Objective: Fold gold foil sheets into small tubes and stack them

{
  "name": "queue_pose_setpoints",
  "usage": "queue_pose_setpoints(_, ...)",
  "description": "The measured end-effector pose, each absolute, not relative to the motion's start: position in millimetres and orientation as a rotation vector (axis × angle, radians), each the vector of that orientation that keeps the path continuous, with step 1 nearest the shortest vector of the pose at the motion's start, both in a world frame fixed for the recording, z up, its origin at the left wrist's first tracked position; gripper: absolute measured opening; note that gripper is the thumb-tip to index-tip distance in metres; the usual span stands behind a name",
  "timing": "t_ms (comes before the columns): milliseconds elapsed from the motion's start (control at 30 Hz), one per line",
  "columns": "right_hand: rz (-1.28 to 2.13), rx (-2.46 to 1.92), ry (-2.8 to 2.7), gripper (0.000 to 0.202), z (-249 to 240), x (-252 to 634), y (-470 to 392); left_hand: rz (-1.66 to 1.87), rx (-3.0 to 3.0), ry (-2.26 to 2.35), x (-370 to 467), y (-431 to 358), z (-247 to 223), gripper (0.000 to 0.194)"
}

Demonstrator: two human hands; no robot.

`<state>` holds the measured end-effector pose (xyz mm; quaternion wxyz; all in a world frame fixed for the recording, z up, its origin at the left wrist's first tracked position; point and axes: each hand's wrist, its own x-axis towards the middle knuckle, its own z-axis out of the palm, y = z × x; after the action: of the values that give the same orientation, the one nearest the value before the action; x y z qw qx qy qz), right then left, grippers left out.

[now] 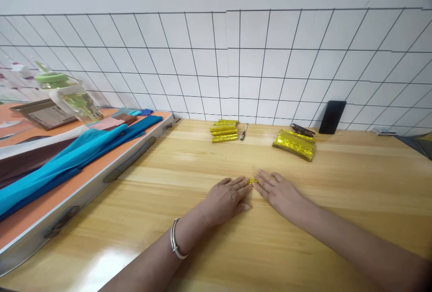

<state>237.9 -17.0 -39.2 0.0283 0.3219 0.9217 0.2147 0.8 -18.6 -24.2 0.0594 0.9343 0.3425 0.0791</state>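
Observation:
A small piece of gold foil lies on the wooden table, mostly covered by my fingers. From the left, my left hand rests palm down with its fingertips on the foil's edge, fingers stretched and thumb apart. My right hand lies flat on the other side, its fingers spread and touching the foil. Folded gold strips are piled near the wall. A flat stack of gold foil sits farther right, with a black stapler-like object against its back edge.
Between the gold piles lies a pen. A black phone leans on the tiled wall. At the left, an orange-topped case bears blue cloth, a green-lidded jug and a brown box. A small box stands far right.

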Motion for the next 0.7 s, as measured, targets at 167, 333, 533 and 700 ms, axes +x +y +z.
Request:
queue_pose_setpoints(167, 0.603, 1.086, 2.835, 0.046, -24, 258, -25, 0.237, 2.828, 0.998, -1, -18, -23, 0.054)
queue_pose_setpoints(333, 0.535, 1.287, 2.827, 0.046, -29, 278, -30, 0.248, 2.826, 0.971, -2, -17, -23, 0.053)
queue_pose_setpoints(533, 0.399, 1.469, 2.769, 0.050, -34, 300, -35, 0.209, 2.817, 0.908, -6, -13, -23, 0.053)
queue_pose_setpoints(700, 0.331, 1.509, 2.750, 0.053, -36, 307, -38, 0.166, 2.793, 0.848, -13, -9, -20, 0.053)
